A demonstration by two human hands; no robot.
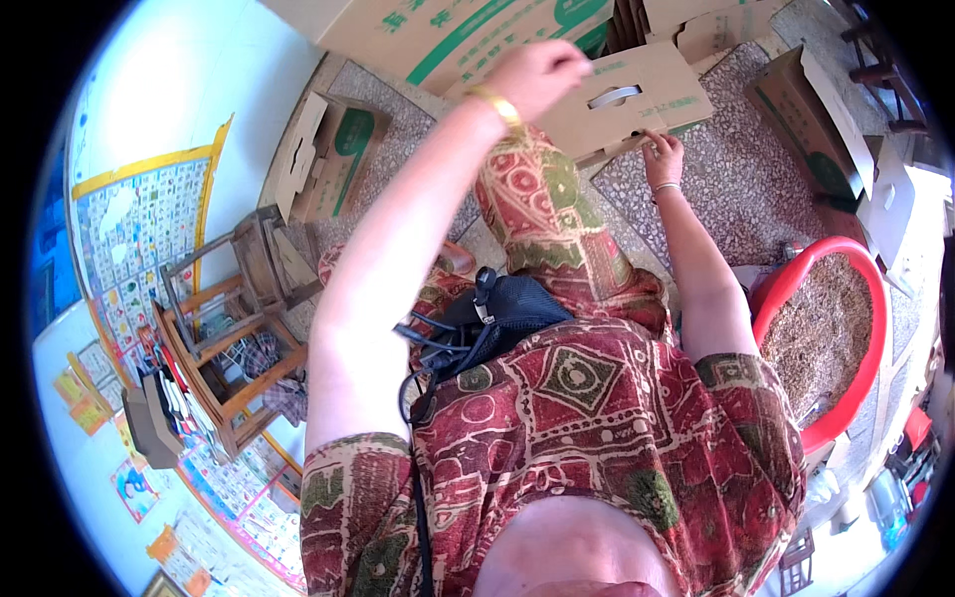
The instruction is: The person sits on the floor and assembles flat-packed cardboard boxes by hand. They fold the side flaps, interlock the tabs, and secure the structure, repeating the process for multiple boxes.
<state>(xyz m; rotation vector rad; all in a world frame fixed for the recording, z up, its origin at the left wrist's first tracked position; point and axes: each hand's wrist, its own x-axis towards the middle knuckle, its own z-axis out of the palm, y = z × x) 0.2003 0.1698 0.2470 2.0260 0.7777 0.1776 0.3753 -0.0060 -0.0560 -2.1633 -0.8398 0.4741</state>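
Observation:
A flat-topped cardboard box point(662, 88) with a pale carrying handle point(614, 97) stands on the floor in front of me. My right hand point(664, 159) is at its near edge, the fingers closed on the cardboard beside a small dark opening. Over the far left part of this box, my left hand point(537, 80) is raised, with a gold-coloured bangle point(497, 107) at the wrist. Its fingers are curled together and slightly blurred; whatever they hold, if anything, cannot be made out.
Large printed cartons point(438, 35) stand beyond the box. Another carton point(343, 159) is at left, one more point(806, 124) at right. A red tub point(880, 328) of brown loose material sits by my right arm; a wooden chair point(224, 343) stands left.

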